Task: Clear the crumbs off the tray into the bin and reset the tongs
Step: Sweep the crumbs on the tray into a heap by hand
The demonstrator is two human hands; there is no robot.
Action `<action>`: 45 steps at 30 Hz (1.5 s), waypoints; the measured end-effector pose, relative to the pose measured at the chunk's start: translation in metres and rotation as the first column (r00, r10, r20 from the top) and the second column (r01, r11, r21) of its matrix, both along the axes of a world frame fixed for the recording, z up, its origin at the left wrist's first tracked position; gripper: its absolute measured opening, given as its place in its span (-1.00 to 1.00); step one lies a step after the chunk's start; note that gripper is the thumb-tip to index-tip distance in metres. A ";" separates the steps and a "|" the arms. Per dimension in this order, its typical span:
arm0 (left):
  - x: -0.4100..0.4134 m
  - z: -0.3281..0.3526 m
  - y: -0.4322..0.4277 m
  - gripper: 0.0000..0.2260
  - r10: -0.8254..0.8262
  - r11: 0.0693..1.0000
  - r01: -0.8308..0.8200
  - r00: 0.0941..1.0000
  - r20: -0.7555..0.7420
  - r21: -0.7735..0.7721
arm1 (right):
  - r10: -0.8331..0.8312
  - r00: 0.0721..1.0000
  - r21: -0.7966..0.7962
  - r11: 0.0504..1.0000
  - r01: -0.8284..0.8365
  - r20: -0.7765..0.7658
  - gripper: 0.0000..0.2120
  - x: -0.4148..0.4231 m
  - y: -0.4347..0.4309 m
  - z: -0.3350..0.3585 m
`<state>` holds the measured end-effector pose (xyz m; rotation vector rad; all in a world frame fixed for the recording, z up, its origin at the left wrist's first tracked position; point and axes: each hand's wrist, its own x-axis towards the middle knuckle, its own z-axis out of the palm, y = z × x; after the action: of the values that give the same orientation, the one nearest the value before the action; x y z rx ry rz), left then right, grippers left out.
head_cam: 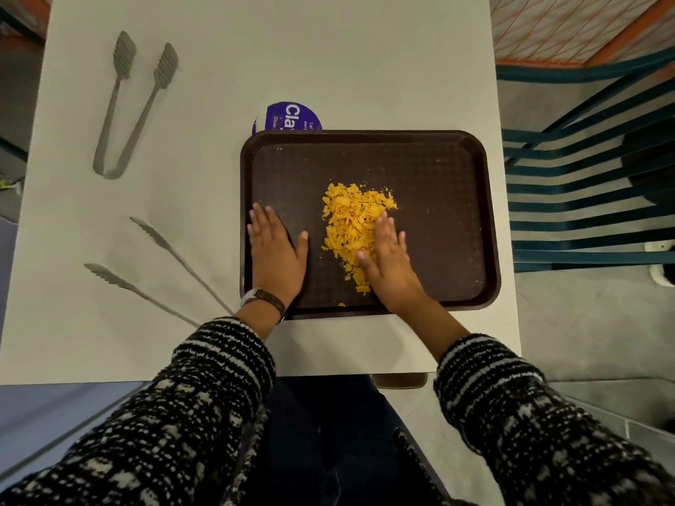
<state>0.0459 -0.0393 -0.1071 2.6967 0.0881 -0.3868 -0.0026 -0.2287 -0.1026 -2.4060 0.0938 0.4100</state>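
White table (328, 67) — crumbs (350, 217) against right grip (389, 261), on tray (438, 169)

One bench (328, 60) carries one dark brown tray (438, 166). On the tray lies one heap of orange crumbs (350, 220), plus one loose flake by the tray's near rim and scattered specks too small to count. Left of the tray lie two pairs of tongs: one pair of broad-headed tongs (141, 126) out past its far-left corner and one pair of slim tongs (155, 235) beside its near-left corner. One purple disc (292, 116) shows behind the tray's far rim, partly hidden. Two hands lie flat on the tray, the left hand (275, 253) and the right hand (387, 264), with one wristwatch (263, 299) on the left wrist. Right of the tray stands one teal slatted chair (584, 199).
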 end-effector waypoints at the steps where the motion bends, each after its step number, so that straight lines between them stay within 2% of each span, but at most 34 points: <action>1: 0.000 0.000 -0.003 -0.35 0.003 1.000 -0.003 1.000 -0.016 0.013 | -0.031 0.999 0.076 0.997 0.032 -0.008 -0.23 -0.002 0.004 0.001; 4: -0.007 0.002 -0.017 -0.35 0.021 1.000 -0.021 0.999 -0.045 -0.007 | -0.182 0.982 0.183 0.968 0.170 0.054 -0.30 0.005 -0.005 0.006; 8: -0.031 0.004 -0.039 -0.36 -0.130 0.984 0.123 0.990 -0.051 -0.130 | -0.323 0.946 0.178 0.932 0.314 0.022 -0.35 0.036 -0.033 0.005; 11: -0.042 0.009 -0.046 -0.38 -0.284 0.905 0.257 0.958 -0.031 -0.339 | -0.288 0.958 0.127 0.949 0.288 -0.018 -0.37 0.057 -0.040 0.001; 13: -0.041 0.012 -0.044 -0.40 -0.313 0.862 0.285 0.950 0.002 -0.420 | -0.203 0.979 0.099 0.975 0.200 0.022 -0.37 0.061 -0.035 -0.002; 15: -0.031 0.015 -0.038 -0.41 -0.263 0.868 0.241 0.965 0.011 -0.434 | -0.100 0.993 0.112 0.989 0.093 0.057 -0.35 0.057 -0.025 -0.004; 17: -0.011 0.017 -0.032 -0.42 -0.196 0.895 0.183 0.981 0.009 -0.407 | -0.040 0.999 0.200 0.979 0.037 0.008 -0.34 0.047 -0.016 -0.003; 20: 0.026 0.019 -0.029 -0.44 -0.159 0.909 0.160 0.987 0.036 -0.385 | -0.096 0.995 0.326 0.941 0.090 0.002 -0.35 0.037 -0.018 -0.001; 23: 0.057 0.015 -0.035 -0.47 -0.204 0.904 0.199 0.979 0.028 -0.377 | -0.210 0.974 0.298 0.938 0.178 0.080 -0.40 0.037 -0.036 0.003; 26: 0.070 0.007 -0.047 -0.49 -0.301 0.904 0.284 0.954 -0.002 -0.321 | -0.243 0.962 0.215 0.953 0.213 0.124 -0.46 0.045 -0.056 0.003; 28: 0.067 0.005 -0.054 -0.50 -0.381 0.875 0.362 0.925 0.005 -0.322 | -0.226 0.967 0.174 0.963 0.204 0.114 -0.47 0.057 -0.063 0.002; 31: 0.055 0.006 -0.060 -0.54 -0.448 0.807 0.412 0.894 0.016 -0.423 | -0.118 0.989 0.152 0.983 0.104 0.084 -0.46 0.080 -0.058 -0.002; 35: 0.051 0.016 -0.051 -0.57 -0.382 0.791 0.348 0.923 0.038 -0.504 | 0.048 0.996 0.139 0.988 -0.059 0.079 -0.46 0.094 -0.036 -0.005; 39: 0.035 0.025 -0.035 -0.54 -0.167 0.825 0.156 0.986 0.029 -0.543 | 0.128 0.991 0.295 0.946 -0.136 0.044 -0.55 0.077 -0.025 0.001; 42: 0.006 0.027 -0.024 -0.52 -0.103 0.839 0.092 0.995 0.010 -0.536 | -0.006 0.998 0.372 0.928 -0.018 0.064 -0.55 0.053 -0.027 0.012; 45: -0.023 0.024 -0.011 -0.49 -0.159 0.837 0.131 0.987 -0.007 -0.531 | -0.149 0.989 0.353 0.925 0.138 0.005 -0.48 0.018 -0.036 0.018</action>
<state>0.0231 -0.0508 -0.0826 2.1478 -0.1873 -0.4497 0.0151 -0.2649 -0.0847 -2.0350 0.1666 0.2922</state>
